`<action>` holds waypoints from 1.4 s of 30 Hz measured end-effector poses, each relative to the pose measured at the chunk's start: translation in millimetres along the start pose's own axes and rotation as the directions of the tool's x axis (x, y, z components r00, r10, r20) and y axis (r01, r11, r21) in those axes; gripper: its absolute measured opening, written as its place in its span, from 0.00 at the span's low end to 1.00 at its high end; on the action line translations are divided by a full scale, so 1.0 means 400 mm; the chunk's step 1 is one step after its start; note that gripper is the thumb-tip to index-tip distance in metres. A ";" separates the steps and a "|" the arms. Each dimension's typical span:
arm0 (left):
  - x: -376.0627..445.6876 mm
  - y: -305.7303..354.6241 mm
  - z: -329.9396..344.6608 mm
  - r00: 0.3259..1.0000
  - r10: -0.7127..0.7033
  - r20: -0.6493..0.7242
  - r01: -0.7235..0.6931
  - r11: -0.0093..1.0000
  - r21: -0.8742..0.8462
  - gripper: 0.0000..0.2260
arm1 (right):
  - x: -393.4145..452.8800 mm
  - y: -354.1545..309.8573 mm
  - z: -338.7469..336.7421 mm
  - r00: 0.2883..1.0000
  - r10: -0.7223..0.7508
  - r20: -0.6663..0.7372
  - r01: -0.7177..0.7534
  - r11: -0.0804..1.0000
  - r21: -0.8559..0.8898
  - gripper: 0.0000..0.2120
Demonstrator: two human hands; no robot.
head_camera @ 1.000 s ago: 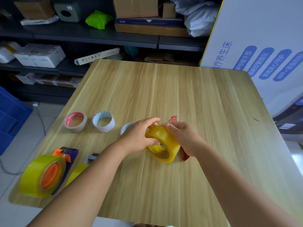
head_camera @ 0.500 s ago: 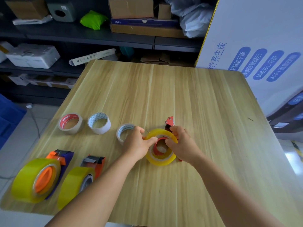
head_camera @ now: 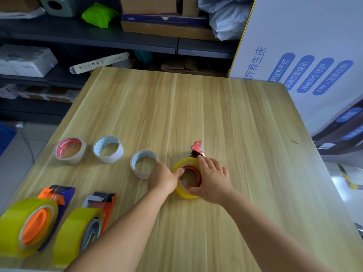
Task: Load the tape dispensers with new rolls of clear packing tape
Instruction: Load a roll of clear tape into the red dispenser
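A yellow-tinted tape roll lies flat on the wooden table, seated around the round hub of a red tape dispenser. Only the dispenser's blade end sticks out beyond the roll. My left hand pinches the roll's left wall, thumb over the rim. My right hand spans the right side, with a finger on the far rim and the thumb on the near rim. Two other dispensers, one orange and purple and one orange and grey, lie at the near left, each carrying a full yellow roll.
Three nearly used-up tape rolls stand in a row left of my hands: a red-cored one, a white one and a clear one close to my left hand. Dark shelves with boxes run behind the table. A white printed board stands at the right.
The yellow roll was held tilted above the table, then came down flat over the red dispenser's hub. Both hands stayed on it and now sit on its rim.
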State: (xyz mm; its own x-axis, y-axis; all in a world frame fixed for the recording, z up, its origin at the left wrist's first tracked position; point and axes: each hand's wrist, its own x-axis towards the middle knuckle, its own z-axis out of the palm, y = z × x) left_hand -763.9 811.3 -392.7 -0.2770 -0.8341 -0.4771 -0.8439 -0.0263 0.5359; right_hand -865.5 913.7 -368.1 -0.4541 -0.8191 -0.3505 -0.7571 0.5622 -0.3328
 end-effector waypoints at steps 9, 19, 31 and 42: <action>-0.005 -0.015 0.018 1.000 -0.010 0.026 0.014 0.991 -0.136 0.27 | 0.005 -0.029 0.066 0.995 -0.081 -0.065 0.072 0.990 -0.118 0.33; -0.033 -0.047 0.028 0.994 0.034 0.108 -0.004 0.963 -0.270 0.19 | 0.014 -0.048 0.124 0.997 0.049 -0.062 -0.047 0.998 0.031 0.14; -0.044 0.037 0.009 0.910 0.408 0.073 -0.384 0.896 -0.223 0.23 | -0.028 0.084 0.000 0.992 0.125 -0.012 -0.087 0.750 0.656 0.16; -0.029 0.118 0.018 0.914 0.380 0.143 -0.347 0.914 -0.212 0.06 | -0.085 0.141 -0.021 0.986 0.041 0.162 -0.157 0.567 0.809 0.23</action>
State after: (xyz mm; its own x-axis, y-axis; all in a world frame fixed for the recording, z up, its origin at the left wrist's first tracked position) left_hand -804.0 823.6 -366.7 -0.6392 -0.6937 -0.3320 -0.5779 0.1484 0.8025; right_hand -896.7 972.1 -367.8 -0.4026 -0.7659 -0.5013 0.0215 0.5395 -0.8417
